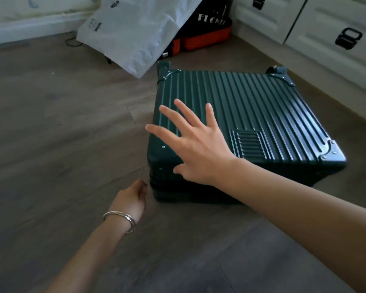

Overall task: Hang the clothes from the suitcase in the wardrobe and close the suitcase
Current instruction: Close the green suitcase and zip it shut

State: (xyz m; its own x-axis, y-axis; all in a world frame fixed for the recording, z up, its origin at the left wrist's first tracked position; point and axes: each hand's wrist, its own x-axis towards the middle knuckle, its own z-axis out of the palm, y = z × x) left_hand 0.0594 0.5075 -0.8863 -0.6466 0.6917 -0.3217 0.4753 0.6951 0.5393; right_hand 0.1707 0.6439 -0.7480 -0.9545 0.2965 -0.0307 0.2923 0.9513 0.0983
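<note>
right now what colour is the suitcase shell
Dark green with raised ribs and silver corner caps, on the suitcase, clear in the head view.

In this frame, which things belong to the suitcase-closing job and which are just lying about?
Job:
- green suitcase, lid down
- right hand, fingers spread over the lid
- left hand, curled at the suitcase's near corner seam

Lying about:
- white plastic bag
- orange and black bag
- white drawers
</note>
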